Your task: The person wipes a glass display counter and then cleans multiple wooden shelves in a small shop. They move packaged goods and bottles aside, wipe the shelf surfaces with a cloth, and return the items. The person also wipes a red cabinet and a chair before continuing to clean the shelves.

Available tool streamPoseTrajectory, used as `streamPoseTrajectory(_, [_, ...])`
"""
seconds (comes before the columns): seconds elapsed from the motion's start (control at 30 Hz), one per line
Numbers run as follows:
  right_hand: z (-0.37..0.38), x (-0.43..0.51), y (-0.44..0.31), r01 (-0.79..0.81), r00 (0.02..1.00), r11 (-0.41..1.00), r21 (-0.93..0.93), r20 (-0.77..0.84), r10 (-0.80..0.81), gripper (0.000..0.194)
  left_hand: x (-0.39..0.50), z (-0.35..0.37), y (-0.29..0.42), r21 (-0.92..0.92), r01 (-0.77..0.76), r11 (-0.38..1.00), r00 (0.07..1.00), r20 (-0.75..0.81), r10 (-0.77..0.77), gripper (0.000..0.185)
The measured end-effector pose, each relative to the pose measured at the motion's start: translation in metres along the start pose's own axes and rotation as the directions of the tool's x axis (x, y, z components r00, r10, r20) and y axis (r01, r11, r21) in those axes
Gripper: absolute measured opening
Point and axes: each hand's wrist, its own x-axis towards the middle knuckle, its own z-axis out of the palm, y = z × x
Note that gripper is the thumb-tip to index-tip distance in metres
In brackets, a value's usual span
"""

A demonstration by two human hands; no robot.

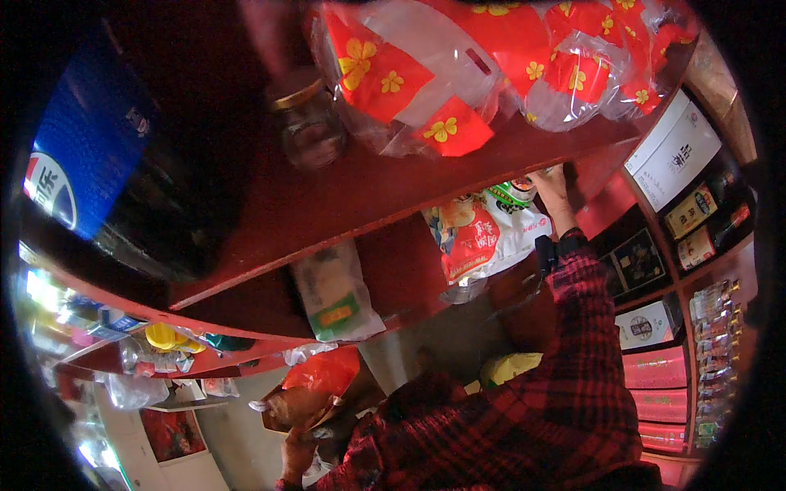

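My right hand point(551, 184), on a plaid-sleeved arm with a black band at the wrist, reaches into a dark red shelf compartment. Its fingertips lie beside printed packets point(513, 191) and are partly hidden by the shelf edge, so its grip is unclear. Close to that hand lies a white and red printed plastic package point(491, 236). Low in the view, my left hand point(298, 454) holds the lower edge of an open brown container point(285, 408), perhaps cardboard, with red plastic point(325, 371) at its top. A clear packet with a green label point(341, 310) hangs over the shelf's front edge.
The upper shelf point(381, 184) bears red floral-patterned plastic packages point(454, 126) and a dark glass jar point(310, 132). A blue printed carton point(80, 147) stands at left. Boxes point(675, 150) and small bottles point(712, 344) fill the right-hand shelves. A yellow item point(513, 368) is below.
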Motion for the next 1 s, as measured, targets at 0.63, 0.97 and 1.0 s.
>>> streamPoseTrajectory(0.63, [0.010, -0.008, -0.015, 0.087, 0.977, 0.990, 0.113, -0.203, -0.063, 0.096, -0.027, -0.020, -0.019, 0.201, 0.213, 0.956, 0.977, -0.019, -0.214, 0.056])
streamPoseTrajectory(0.97, [-0.004, 0.018, -0.020, 0.101, 0.992, 0.967, 0.234, -0.100, -0.080, 0.067, -0.035, -0.014, 0.001, 0.120, 0.176, 0.977, 0.984, 0.022, -0.180, 0.055])
streamPoseTrajectory(1.0, [-0.007, 0.020, -0.017, 0.064, 0.995, 0.968, 0.241, -0.093, -0.043, 0.065, -0.034, -0.013, -0.001, 0.152, 0.194, 0.969, 0.979, 0.029, -0.200, 0.056])
